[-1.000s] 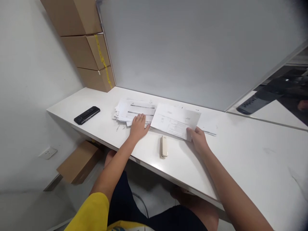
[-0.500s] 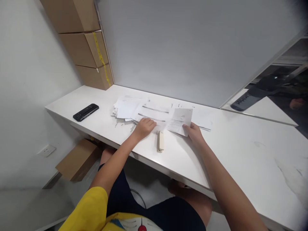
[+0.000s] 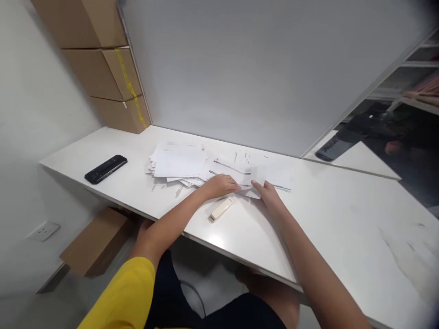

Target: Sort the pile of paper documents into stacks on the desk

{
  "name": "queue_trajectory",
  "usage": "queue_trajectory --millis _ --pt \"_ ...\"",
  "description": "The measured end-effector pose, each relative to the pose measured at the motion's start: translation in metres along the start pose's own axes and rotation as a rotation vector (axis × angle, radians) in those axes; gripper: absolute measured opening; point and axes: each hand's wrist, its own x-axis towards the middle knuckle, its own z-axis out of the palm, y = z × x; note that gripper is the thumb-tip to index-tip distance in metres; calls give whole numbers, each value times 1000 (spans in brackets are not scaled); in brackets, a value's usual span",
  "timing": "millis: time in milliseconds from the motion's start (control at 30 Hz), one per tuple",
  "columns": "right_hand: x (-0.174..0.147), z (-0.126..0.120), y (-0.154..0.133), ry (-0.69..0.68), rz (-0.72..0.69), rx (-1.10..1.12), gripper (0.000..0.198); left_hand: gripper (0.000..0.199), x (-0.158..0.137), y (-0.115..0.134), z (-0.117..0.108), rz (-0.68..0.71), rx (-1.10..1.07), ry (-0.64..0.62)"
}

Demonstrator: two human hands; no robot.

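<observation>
My left hand [image 3: 222, 185] is closed at the near left edge of a printed paper sheet [image 3: 245, 174], fingers bent over it. From the right, my right hand [image 3: 268, 191] pinches the same paper, thumb on top and fingers underneath. The two hands are a short way apart. A cream stapler [image 3: 221, 209] lies slanted on the table just in front of my left hand, touched by neither hand. Left of the hands is an untidy stack of white papers [image 3: 178, 161]. More paper sheets [image 3: 279, 177] lie flat beyond my right hand.
The white table [image 3: 329, 214] runs along a grey panel [image 3: 233, 68]. A black phone-like device [image 3: 106, 169] lies at the left. Cardboard boxes [image 3: 120, 109] are piled in the back left corner, and another box [image 3: 96, 240] is under the table. A dark bottle [image 3: 334, 145] shows at the right.
My hands have come closer together, and the sheet in my right hand has moved left over the other printed paper. The stapler has turned from upright to slanted. The view has shifted right.
</observation>
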Motion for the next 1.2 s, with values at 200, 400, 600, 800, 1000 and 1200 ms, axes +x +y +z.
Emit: queue_trajectory --millis 200,400,600,800,1000,1200 --pt "11 -7 10 74 -37 31 32 30 0 4 -18 -76 -55 98" --pt "5 -22 -8 209 -249 118 33 67 -6 -9 -21 -571 -205 709" --pt "-5 -12 -19 213 -335 59 44 76 -9 -20 -17 -615 -670 658" --pt "4 -16 -11 152 -359 47 53 59 -7 -22 -14 -517 -796 664" --pt "9 -16 -3 173 -352 -9 37 49 -8 -27 -4 -500 -877 651" --pt "10 -13 0 140 -353 -93 20 59 -8 -25 -5 -531 -780 619"
